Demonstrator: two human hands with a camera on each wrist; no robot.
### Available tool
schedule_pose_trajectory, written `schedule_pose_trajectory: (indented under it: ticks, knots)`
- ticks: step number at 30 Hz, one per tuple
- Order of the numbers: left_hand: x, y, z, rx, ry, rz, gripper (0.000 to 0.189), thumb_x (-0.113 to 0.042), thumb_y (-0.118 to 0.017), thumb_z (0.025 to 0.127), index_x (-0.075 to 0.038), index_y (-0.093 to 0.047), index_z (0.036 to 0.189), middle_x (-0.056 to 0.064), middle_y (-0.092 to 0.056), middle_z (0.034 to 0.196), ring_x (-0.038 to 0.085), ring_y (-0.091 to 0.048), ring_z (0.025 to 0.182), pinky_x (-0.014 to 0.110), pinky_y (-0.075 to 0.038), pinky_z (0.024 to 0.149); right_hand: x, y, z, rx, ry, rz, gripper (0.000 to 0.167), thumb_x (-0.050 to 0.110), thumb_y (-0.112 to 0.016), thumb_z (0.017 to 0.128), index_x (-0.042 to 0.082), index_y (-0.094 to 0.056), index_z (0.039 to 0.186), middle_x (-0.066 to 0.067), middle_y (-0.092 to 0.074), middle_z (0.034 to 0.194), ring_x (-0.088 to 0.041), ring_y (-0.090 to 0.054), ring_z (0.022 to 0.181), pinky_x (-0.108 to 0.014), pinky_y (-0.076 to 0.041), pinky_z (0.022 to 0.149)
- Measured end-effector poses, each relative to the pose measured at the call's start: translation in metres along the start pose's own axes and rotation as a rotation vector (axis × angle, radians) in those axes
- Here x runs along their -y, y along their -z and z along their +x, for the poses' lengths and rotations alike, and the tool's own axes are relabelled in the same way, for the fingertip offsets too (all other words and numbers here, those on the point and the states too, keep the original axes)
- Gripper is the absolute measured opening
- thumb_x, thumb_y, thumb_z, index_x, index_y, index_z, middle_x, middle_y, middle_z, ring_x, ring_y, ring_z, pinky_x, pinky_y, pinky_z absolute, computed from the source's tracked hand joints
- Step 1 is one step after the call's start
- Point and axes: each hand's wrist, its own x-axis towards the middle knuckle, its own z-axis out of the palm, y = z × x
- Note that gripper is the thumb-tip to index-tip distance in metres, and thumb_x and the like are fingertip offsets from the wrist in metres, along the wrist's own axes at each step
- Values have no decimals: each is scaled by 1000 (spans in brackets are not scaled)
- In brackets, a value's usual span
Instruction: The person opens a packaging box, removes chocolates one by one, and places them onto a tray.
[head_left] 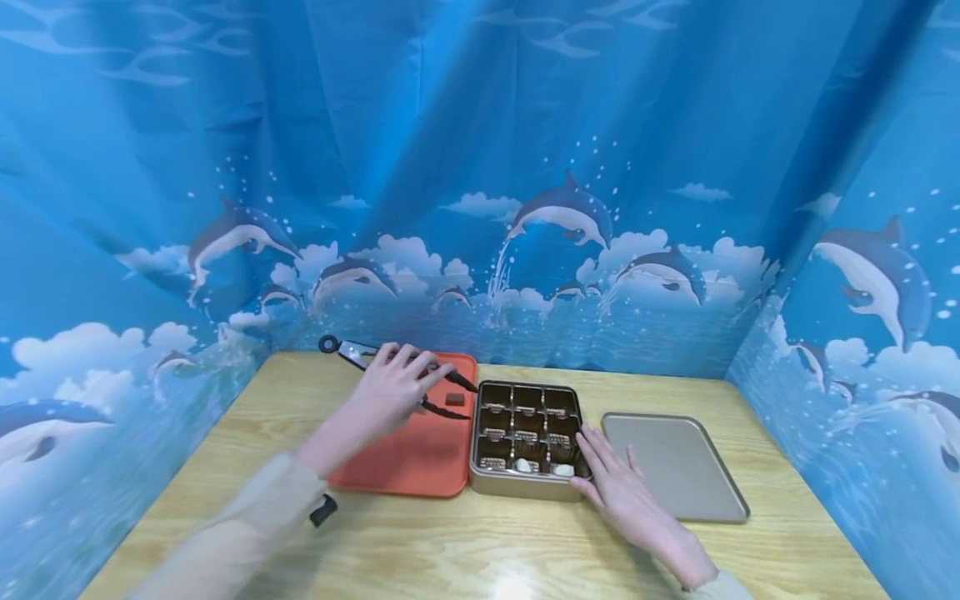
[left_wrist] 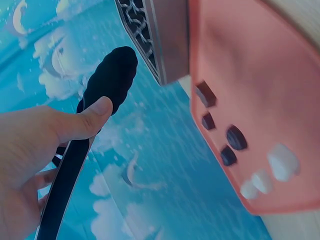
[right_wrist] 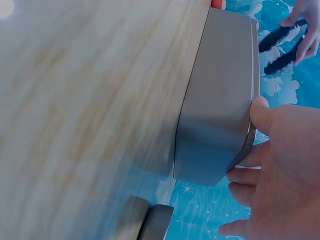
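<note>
My left hand (head_left: 390, 387) grips a pair of tongs (head_left: 462, 381) with black tips, held above an orange tray (head_left: 420, 462). The tong tips stand apart and hold nothing visible; they point right, toward a metal tin (head_left: 525, 485). On the tray lies a brown square chocolate (head_left: 455, 399). In the left wrist view, dark chocolates (left_wrist: 236, 137) and white pieces (left_wrist: 283, 162) sit along one tray side. The tin has a divided insert, with white pieces (head_left: 563, 470) in two near compartments. My right hand (head_left: 618, 492) rests on the tin's right rim, fingers extended.
A flat metal lid (head_left: 675, 467) lies on the wooden table (head_left: 420, 550), right of the tin. A blue dolphin-print curtain (head_left: 480, 167) stands behind the table and along its sides. A small black object (head_left: 323, 510) shows beside the left sleeve.
</note>
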Motion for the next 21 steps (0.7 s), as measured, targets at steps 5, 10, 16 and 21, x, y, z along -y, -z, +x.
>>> schedule_pose_trajectory:
  ticks: [5, 10, 16, 21]
  knots:
    - [-16, 3, 23, -59, -84, 27, 70, -27, -89, 78, -22, -61, 142, 4, -61, 123, 27, -56, 108, 45, -45, 93, 1, 0, -1, 2, -4, -2, 69, 37, -57, 102, -2, -35, 155, -18, -27, 162, -40, -33, 147, -70, -18, 114]
    - [-35, 9, 45, -41, -167, 45, 62, -14, -81, 86, -27, -60, 143, 0, -61, 125, 23, -57, 112, 42, -45, 97, 2, 1, -1, 3, 0, -2, 69, 37, -57, 102, -2, -35, 155, -18, -26, 162, -40, -32, 147, -71, -17, 114]
    - [-58, 12, 64, 1, -293, 105, 63, -23, -78, 91, -33, -54, 148, -5, -59, 134, 18, -56, 120, 40, -42, 105, 1, 0, 0, -4, 0, -10, 70, 40, -57, 102, -1, -36, 155, -17, -26, 163, -39, -32, 147, -70, -18, 114]
    - [-72, 12, 75, -35, -393, 164, 52, -26, -77, 92, -35, -61, 140, -7, -59, 131, 17, -55, 121, 39, -40, 110, 1, 0, 0, -14, 6, -17, 69, 39, -58, 102, -2, -37, 154, -19, -29, 162, -40, -34, 146, -72, -20, 113]
